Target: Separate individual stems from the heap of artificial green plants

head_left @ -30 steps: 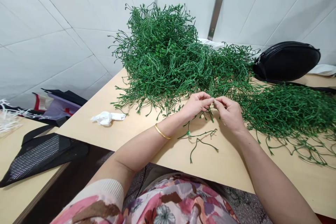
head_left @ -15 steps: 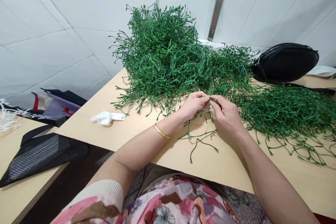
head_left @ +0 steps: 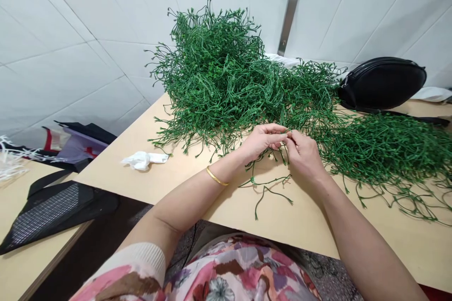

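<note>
My left hand (head_left: pixel 262 143) and my right hand (head_left: pixel 306 154) meet fingertip to fingertip over the table (head_left: pixel 197 188). Both pinch a thin green stem (head_left: pixel 288 130), which looks like artificial plant stuff; most of it is hidden by my fingers. Under and just in front of the hands lie a few loose green stems (head_left: pixel 273 194). Behind them rises a large tangled heap of the same stems (head_left: pixel 226 75), with knobby tips. A lower pile (head_left: pixel 384 148) spreads to the right of my right hand.
A crumpled white tissue (head_left: pixel 143 161) lies left of my left forearm. At the back right sits a black bag (head_left: pixel 383 83) with its strap on the table. A metal bar (head_left: pixel 288 19) is fixed to the tiled wall. Black mesh material (head_left: pixel 45 211) rests on another surface at left.
My fingertips have shifted slightly to the right, and the left fingers are stretched a little further over the stem. The heaps and loose stems lie as before; the view moved slightly.
</note>
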The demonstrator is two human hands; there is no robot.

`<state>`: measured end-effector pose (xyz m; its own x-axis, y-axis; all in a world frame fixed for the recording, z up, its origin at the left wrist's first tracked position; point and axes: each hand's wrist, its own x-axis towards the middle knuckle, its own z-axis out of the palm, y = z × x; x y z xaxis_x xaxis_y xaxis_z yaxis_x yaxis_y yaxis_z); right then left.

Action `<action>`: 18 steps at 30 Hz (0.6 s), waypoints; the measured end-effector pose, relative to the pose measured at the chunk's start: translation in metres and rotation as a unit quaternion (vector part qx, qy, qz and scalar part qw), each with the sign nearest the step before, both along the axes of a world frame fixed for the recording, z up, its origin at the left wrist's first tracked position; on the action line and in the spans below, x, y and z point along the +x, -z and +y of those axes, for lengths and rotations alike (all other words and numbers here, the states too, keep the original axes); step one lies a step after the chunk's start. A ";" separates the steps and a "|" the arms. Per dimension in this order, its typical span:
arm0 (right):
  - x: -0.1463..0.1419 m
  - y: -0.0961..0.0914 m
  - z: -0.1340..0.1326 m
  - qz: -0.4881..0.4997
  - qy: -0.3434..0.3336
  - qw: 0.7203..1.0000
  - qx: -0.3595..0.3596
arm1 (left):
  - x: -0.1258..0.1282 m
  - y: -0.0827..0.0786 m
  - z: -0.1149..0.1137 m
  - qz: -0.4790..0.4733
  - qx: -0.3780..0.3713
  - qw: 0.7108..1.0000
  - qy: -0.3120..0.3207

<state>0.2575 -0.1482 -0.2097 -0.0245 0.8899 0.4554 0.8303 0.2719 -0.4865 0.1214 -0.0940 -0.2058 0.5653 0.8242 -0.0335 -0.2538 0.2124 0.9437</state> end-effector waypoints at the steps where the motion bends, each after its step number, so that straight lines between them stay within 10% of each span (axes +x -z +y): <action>1: -0.001 -0.002 -0.001 0.027 -0.011 0.999 -0.018 | 0.000 0.001 0.001 0.004 0.007 1.000 -0.010; 7: -0.004 -0.007 -0.003 0.038 -0.072 0.995 -0.062 | 0.002 -0.003 -0.002 0.015 0.038 0.996 -0.082; 14: -0.012 -0.012 -0.010 -0.228 -0.037 0.967 0.110 | 0.018 -0.002 -0.002 0.041 0.015 0.979 -0.197; 18: -0.029 -0.026 -0.029 -0.223 -0.133 0.949 0.177 | 0.014 -0.002 0.011 0.037 -0.055 0.958 -0.278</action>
